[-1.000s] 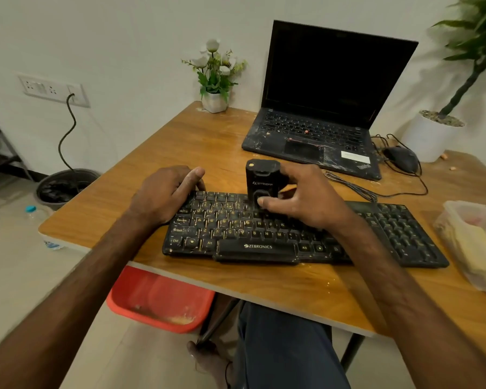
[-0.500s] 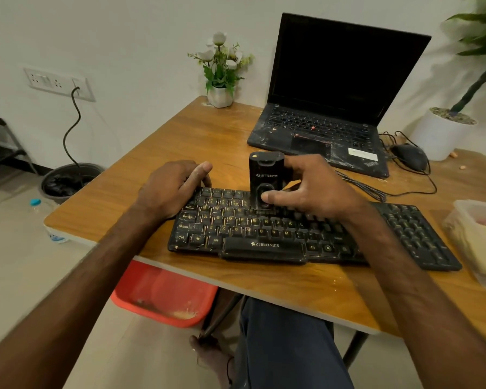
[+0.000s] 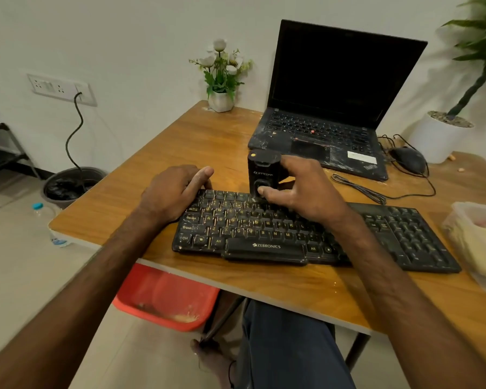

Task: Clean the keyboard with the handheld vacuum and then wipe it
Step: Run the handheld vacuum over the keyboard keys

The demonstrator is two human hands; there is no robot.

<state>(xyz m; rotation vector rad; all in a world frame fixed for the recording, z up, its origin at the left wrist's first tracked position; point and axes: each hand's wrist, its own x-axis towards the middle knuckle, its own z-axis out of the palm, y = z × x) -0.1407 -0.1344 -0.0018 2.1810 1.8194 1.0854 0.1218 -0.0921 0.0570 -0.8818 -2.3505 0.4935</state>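
Black vacuum (image 3: 264, 171) upright on keyboard (image 3: 264, 234) top row, on desk (image 3: 166, 153); right hand (image 3: 302, 190) grip wrapped round it. Left hand (image 3: 170, 189) on keyboard corner, grip unclear, fingers hidden. Vacuuming step; next needs sweep along rows.

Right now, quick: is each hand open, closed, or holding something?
Left hand: open, resting on the far-left corner of the keyboard, thumb straight.
Right hand: grips the handheld vacuum, upright on the keyboard's top rows, thumb on its front.
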